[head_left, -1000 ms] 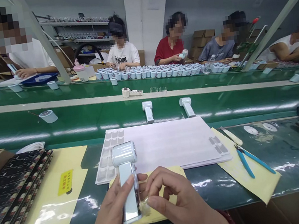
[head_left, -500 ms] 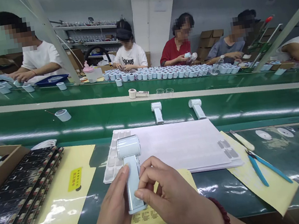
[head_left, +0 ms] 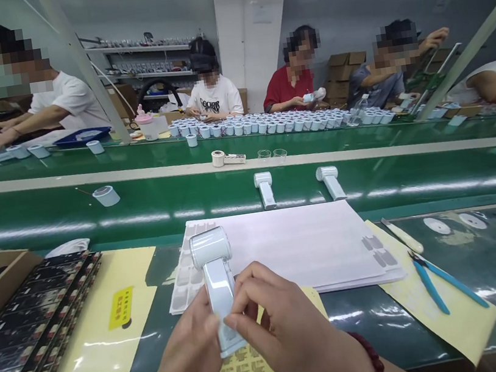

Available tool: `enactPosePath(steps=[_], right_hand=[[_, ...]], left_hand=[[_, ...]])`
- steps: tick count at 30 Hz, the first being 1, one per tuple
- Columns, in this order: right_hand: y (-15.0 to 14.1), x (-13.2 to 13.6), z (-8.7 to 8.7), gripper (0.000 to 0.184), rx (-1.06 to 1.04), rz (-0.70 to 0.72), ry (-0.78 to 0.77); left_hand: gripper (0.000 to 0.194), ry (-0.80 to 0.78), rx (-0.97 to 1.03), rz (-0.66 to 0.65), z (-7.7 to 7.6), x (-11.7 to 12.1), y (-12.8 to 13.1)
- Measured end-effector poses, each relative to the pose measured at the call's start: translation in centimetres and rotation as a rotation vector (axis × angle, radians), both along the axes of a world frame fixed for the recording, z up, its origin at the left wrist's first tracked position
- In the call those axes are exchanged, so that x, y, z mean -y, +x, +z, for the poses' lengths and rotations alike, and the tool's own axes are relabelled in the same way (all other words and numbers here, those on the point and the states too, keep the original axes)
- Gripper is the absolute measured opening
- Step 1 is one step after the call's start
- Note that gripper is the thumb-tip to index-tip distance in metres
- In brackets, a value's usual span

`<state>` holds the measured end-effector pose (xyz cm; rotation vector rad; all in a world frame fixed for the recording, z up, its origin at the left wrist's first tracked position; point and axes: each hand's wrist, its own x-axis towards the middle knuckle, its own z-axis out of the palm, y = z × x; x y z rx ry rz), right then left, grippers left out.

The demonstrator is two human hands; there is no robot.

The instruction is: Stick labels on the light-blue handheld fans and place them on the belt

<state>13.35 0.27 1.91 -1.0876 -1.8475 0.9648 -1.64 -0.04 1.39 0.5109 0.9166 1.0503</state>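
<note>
A light-blue handheld fan point(head_left: 220, 288) with a round cylindrical head stands upright, slightly tilted, in front of me. My left hand point(head_left: 185, 349) grips its handle from the left, thumb along the front face. At the handle's lower right side is my right hand point(head_left: 285, 322), thumb and index finger pinched together against the surface; whatever is between the fingertips is too small to make out. Beneath the hands lies a yellow sheet of small printed labels point(head_left: 243, 371). Behind the fan is a stack of white sheets point(head_left: 284, 248) with grey sticker shapes along its edges.
Two more fans point(head_left: 266, 191) point(head_left: 331, 183) lie on the green conveyor belt point(head_left: 184, 195). Cutting pliers point(head_left: 432, 283) and a white-handled knife point(head_left: 405, 236) rest at right. Dark circuit boards point(head_left: 32, 327) and a cardboard box point(head_left: 1, 270) stand at left. Co-workers sit opposite, behind rows of light-blue cups point(head_left: 267, 123).
The fan's head has tipped slightly left, and my left thumb has slid lower on the handle. My right hand keeps its pinch. A co-worker at right has raised an arm.
</note>
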Motion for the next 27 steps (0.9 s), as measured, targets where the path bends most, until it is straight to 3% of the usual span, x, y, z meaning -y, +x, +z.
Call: enactPosePath(steps=[7,10,13,18,27], right_hand=[[0.3,-1.2,0.8,0.019,-0.383,-0.013,-0.324],[0.9,-2.0,0.6,0.027,-0.478,-0.056,-0.294],[2.1,-3.2,-0.1,0.026,-0.354,-0.115,-0.213],[4.2,-5.4,-1.2,0.022,-0.082,-0.183,-0.208],[6.0,-8.0,-3.4,0.014,0.044,-0.203,-0.272]], left_hand=[[0.064,0.089,-0.077,-0.039,0.5,-0.1,0.1],[0.061,0.071,-0.085,-0.017,0.6,-0.7,-0.3],[0.055,0.022,-0.091,0.017,0.8,-1.8,-0.7],[0.042,-0.034,-0.122,0.128,1.6,-4.3,-0.8],[0.049,0.015,-0.109,0.154,2.1,-6.9,-0.7]])
